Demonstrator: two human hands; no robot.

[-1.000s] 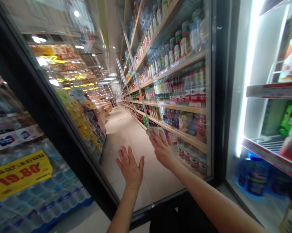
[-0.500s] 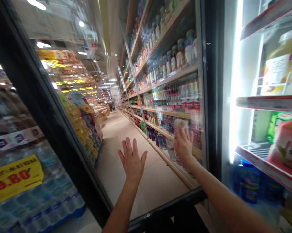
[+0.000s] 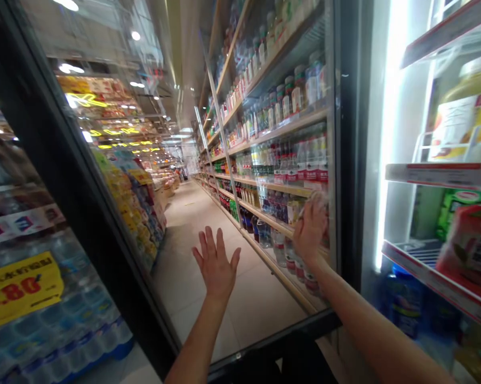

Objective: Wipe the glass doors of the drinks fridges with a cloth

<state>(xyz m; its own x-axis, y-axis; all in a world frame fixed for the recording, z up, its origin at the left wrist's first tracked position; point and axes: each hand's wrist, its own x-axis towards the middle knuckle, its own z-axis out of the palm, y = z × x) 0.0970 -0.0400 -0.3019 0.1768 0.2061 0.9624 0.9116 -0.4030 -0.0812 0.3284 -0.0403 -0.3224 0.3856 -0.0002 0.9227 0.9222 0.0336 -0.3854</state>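
The glass door [image 3: 104, 256] of a lit drinks cooler stands open in front of me, with a dark frame. My left hand [image 3: 215, 264] lies flat against the pane near its lower middle, fingers spread, holding nothing. Near the pane's right side, my right hand [image 3: 310, 226] presses a pale crumpled cloth [image 3: 319, 199] to the glass. Most of the cloth is hidden behind the fingers, and its edges are blurred. Rows of bottles show in the glass behind this hand.
On the right are the cooler's shelves [image 3: 444, 176], with a yellow drink bottle [image 3: 460, 112] and a red package [image 3: 470, 250]. To the left stand stacked water bottles [image 3: 76, 325] with a yellow price sign [image 3: 22, 290]. An aisle floor [image 3: 186, 213] shows through the pane.
My right hand has moved a little right and up across the glass with the cloth. The left hand stays flat on the pane. The view has shifted slightly.
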